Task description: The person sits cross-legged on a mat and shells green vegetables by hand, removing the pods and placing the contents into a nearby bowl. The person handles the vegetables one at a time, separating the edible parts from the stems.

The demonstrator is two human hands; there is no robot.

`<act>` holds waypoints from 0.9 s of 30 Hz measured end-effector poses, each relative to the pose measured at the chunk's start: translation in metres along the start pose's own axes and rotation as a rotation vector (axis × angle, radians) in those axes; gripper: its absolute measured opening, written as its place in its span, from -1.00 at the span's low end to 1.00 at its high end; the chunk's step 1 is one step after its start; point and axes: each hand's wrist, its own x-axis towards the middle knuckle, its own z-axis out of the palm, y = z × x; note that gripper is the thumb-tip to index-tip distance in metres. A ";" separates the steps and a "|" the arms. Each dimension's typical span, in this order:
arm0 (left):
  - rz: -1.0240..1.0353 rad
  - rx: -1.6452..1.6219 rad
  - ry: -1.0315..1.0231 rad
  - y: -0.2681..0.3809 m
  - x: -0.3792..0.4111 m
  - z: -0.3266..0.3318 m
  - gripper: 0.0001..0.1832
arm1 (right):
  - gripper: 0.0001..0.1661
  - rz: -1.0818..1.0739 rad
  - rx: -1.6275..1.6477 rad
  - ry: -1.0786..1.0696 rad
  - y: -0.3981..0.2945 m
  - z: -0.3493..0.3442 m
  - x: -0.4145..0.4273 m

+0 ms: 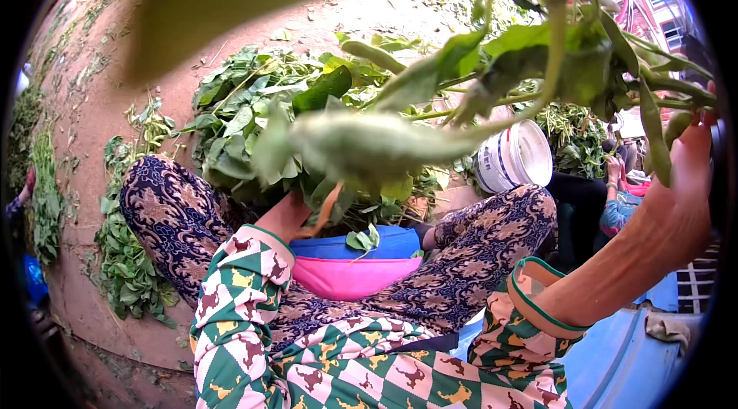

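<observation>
My right hand (pixel 697 126) is raised at the far right, shut on the stems of a leafy bean plant (pixel 576 63) with green pods. The plant stretches leftward across the upper view; a blurred pod (pixel 380 138) hangs close to the camera. My left hand (pixel 294 213) is low at the centre-left, its fingers hidden behind leaves, so its grip cannot be told. Beyond it lies a heap of cut leafy plants (pixel 236 115). Between my legs are a blue container (pixel 346 246) with a loose leaf on it and a pink container (pixel 357 277).
A white plastic bucket (pixel 513 155) lies tilted beyond my right knee. Leafy bundles (pixel 130 270) lie on the ground at left. Another person (pixel 620 207) sits at right, near a heap of plants (pixel 568 132). A blue surface (pixel 611 357) is at lower right.
</observation>
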 end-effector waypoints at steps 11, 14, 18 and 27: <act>-0.405 -1.237 -0.098 -0.055 0.004 -0.075 -0.75 | -0.64 0.040 0.049 0.215 -0.030 -0.140 0.043; -0.423 -1.457 -0.076 -0.071 0.011 -0.094 -0.78 | -0.63 0.129 0.202 0.195 -0.026 -0.143 0.025; -0.351 -1.494 0.254 -0.119 0.011 -0.110 -0.93 | -0.62 0.460 0.493 -0.003 0.009 -0.081 -0.025; -0.060 -0.916 0.020 0.083 0.000 -0.175 -0.84 | -0.60 1.204 0.748 -0.636 0.050 0.018 -0.162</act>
